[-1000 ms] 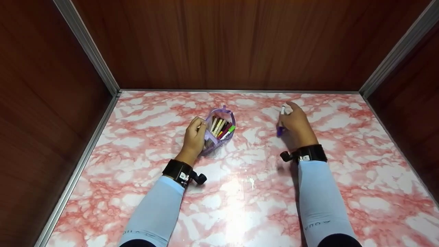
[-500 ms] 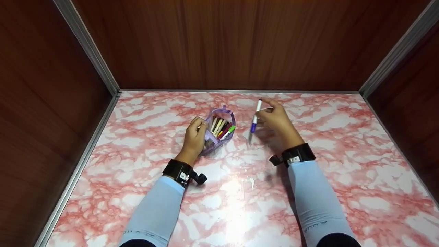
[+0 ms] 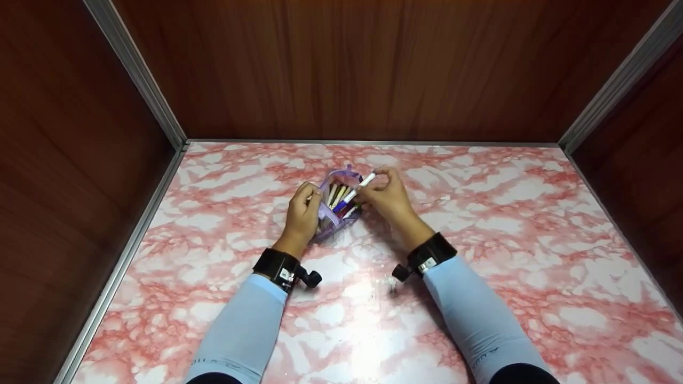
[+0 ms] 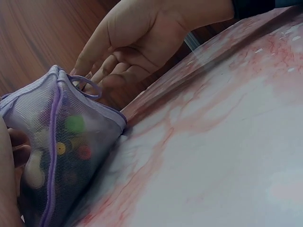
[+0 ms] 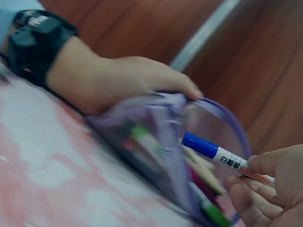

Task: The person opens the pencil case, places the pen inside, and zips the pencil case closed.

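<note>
A purple mesh pencil case lies on the table with its zipped mouth spread, several pens and markers inside. My left hand grips its left edge. Between the fingers of my right hand is a white whiteboard marker with a blue cap, held slanted over the case's mouth, cap end down. In the right wrist view the blue cap is right at the opening. A green-capped marker shows among the pens there. Through the mesh in the left wrist view, coloured pen ends show.
The table has a red and white marbled top. Brown wood-grain panels with metal edge strips enclose it at the back and both sides. A black wrist strap with a camera sits on each forearm.
My right hand has carried the marker from the right side of the table leftward to the pencil case, its cap now over the mouth. The left hand and case have stayed in place.
</note>
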